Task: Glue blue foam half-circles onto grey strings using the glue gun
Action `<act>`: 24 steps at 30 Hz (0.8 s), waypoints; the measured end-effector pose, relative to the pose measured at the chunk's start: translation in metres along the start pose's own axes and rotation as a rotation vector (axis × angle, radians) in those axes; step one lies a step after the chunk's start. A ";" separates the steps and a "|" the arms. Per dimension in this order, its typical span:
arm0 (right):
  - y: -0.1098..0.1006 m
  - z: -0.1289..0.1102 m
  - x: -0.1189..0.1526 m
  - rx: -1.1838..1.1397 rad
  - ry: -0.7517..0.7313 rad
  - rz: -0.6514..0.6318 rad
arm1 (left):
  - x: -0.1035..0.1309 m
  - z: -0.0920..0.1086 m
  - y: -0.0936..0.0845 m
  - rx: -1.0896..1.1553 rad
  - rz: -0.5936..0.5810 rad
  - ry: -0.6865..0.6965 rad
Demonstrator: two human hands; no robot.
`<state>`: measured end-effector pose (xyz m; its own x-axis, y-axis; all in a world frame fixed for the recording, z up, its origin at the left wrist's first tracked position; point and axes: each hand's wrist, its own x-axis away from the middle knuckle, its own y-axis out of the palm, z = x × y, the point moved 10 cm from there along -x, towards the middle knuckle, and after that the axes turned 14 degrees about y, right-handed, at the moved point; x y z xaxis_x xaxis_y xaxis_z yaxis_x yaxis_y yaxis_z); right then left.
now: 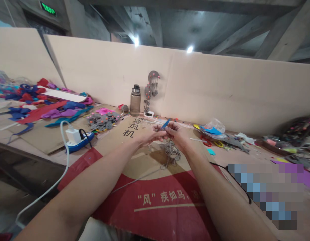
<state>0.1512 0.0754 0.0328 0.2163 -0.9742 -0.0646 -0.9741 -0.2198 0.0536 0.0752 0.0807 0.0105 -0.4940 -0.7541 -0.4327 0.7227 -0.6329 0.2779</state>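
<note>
My left hand (155,136) and my right hand (178,131) meet above the cardboard, fingers pinched together. A small blue piece of felt-like material (165,124) sticks up between their fingertips, and both hands appear to grip it. The fingers hide its lower part. Just below my right hand lies a loose tangle of thin grey cord (172,153). Whether a strand runs up into my fingers I cannot tell. Under everything is a flattened brown and red cardboard sheet (167,214) with printed characters.
A bottle (135,102) and a small white digital clock (148,114) stand at the back, beside a grey hanging ornament (154,77). Left are a blue power strip (79,142) and colourful felt scraps (54,113). Red-handled scissors (206,142) lie right.
</note>
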 end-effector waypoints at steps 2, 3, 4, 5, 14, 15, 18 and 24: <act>-0.001 0.001 -0.001 -0.006 -0.019 0.013 | -0.001 -0.001 -0.006 -0.060 0.068 0.022; -0.001 0.001 -0.002 -0.023 -0.026 0.013 | -0.001 -0.002 -0.009 -0.076 0.098 0.022; -0.001 0.002 -0.003 -0.044 -0.028 0.012 | -0.002 -0.002 -0.011 -0.083 0.119 0.021; -0.002 0.002 -0.003 -0.062 -0.027 0.016 | -0.002 -0.002 -0.012 -0.087 0.126 0.020; -0.012 -0.003 0.000 0.001 -0.051 0.164 | 0.001 0.008 -0.028 -0.341 0.190 0.083; -0.013 -0.002 -0.001 0.005 -0.050 0.177 | 0.001 0.008 -0.029 -0.366 0.185 0.092; -0.020 0.004 -0.004 0.027 -0.058 0.217 | 0.000 0.007 -0.030 -0.401 0.166 0.100; -0.030 0.005 -0.007 0.179 -0.134 0.319 | 0.004 0.006 -0.030 -0.364 0.214 0.058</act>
<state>0.1785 0.0894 0.0267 -0.0983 -0.9742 -0.2031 -0.9897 0.1170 -0.0822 0.0487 0.0956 0.0057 -0.2940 -0.8441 -0.4484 0.9345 -0.3523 0.0505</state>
